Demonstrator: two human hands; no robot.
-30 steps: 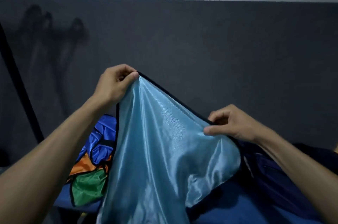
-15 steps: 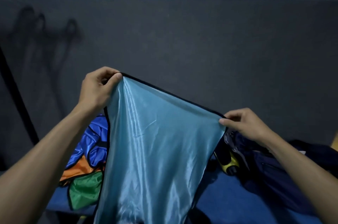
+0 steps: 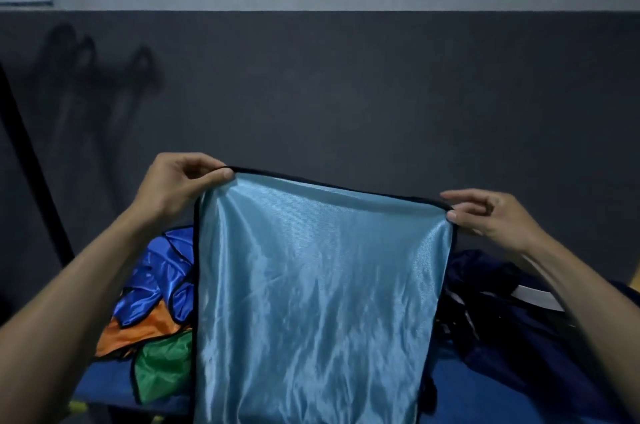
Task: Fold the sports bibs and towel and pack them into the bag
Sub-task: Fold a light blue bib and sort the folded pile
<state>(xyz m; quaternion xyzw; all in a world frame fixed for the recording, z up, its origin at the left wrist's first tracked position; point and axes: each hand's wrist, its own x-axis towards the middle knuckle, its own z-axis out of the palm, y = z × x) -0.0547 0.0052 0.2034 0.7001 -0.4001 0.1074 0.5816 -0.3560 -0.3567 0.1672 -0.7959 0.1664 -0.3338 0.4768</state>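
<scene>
Light-blue bib (image 3: 318,292), black-edged, held up in front of dark wall (image 3: 346,94); hangs flat. Left hand (image 3: 176,186) pinches top-left corner; right hand (image 3: 491,216) pinches top-right corner, other fingers loosely spread. Blue, orange & green bibs (image 3: 156,323) heaped lower left on blue surface (image 3: 485,399); dark bag (image 3: 519,313) at right.

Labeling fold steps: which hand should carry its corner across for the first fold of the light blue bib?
Probably left. The left hand grips its corner of the bib firmly; the right hand only pinches with fingertips, beside the bag.
</scene>
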